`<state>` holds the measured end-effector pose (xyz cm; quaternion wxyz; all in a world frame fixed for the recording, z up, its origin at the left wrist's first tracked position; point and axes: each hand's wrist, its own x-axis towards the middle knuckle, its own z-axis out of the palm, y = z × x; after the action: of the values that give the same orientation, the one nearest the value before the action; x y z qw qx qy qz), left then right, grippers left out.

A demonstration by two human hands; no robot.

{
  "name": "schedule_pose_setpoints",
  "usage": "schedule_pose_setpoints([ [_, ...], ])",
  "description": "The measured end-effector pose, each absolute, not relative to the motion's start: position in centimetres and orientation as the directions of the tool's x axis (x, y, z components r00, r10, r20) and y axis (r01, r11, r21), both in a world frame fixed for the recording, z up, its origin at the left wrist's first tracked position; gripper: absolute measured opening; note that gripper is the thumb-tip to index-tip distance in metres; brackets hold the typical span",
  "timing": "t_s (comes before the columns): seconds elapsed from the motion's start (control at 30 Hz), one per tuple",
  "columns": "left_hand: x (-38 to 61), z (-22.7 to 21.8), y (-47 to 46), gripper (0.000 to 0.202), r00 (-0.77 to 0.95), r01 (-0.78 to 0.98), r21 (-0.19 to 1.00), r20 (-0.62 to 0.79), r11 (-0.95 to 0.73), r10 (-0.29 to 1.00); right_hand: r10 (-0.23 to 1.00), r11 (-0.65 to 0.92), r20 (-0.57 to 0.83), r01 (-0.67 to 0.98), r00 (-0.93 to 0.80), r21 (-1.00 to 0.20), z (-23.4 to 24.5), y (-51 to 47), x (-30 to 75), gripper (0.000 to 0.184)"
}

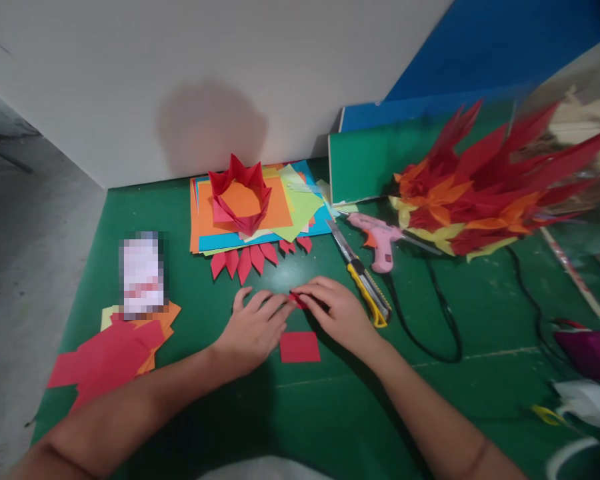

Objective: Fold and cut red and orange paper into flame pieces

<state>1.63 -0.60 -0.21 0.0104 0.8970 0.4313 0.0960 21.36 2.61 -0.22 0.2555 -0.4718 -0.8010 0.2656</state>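
Between the fingertips of both hands is a small piece of red paper (297, 301), mostly covered by the fingers. My left hand (258, 320) touches its left side, with the thumb or index finger side hard to make out and the other fingers spread. My right hand (337, 310) pinches its right side. Just below them a red paper rectangle (300, 347) lies flat on the green table. Above the hands, several red paper petals (250, 261) stick out from under a stack of coloured sheets (280, 200). A folded red paper crown-like ring (265, 203) sits on that stack.
Right of my hands lie a yellow box cutter (363, 277) with its blade out and a pink glue gun (380, 237) with a black cord. A red and orange paper flower piece (475, 193) stands beyond. At left, red paper sheets (115, 353) lie beside a blurred-out object (143, 273).
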Motion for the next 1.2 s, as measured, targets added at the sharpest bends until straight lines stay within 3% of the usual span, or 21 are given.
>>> schedule_pose_setpoints([
  [0.27, 1.4, -0.16, -0.32, 0.029, 0.63, 0.753, 0.075, 0.202, -0.654, 0.749, 0.886, 0.436, 0.148, 0.682, -0.439, -0.587, -0.04, 2.79, 21.4, 0.015],
  [0.67, 1.72, -0.33, -0.88, 0.029, 0.574, 0.787, 0.137, 0.195, -0.602, 0.795, 0.832, 0.543, 0.224, 0.665, -0.507, -0.512, -0.5, 2.9, 21.55, 0.015],
  [0.9, 1.77, -0.33, -0.77, 0.028, 0.567, 0.794, 0.132, 0.191, -0.593, 0.802, 0.742, 0.668, 0.289, 0.635, -0.605, -0.387, -0.93, 3.16, 21.89, 0.02],
  [1.2, 1.84, -0.25, -0.82, 0.029, 0.579, 0.792, 0.094, 0.199, -0.603, 0.791, 0.72, 0.693, 0.276, 0.638, -0.637, -0.337, -0.92, 3.23, 22.12, 0.025],
])
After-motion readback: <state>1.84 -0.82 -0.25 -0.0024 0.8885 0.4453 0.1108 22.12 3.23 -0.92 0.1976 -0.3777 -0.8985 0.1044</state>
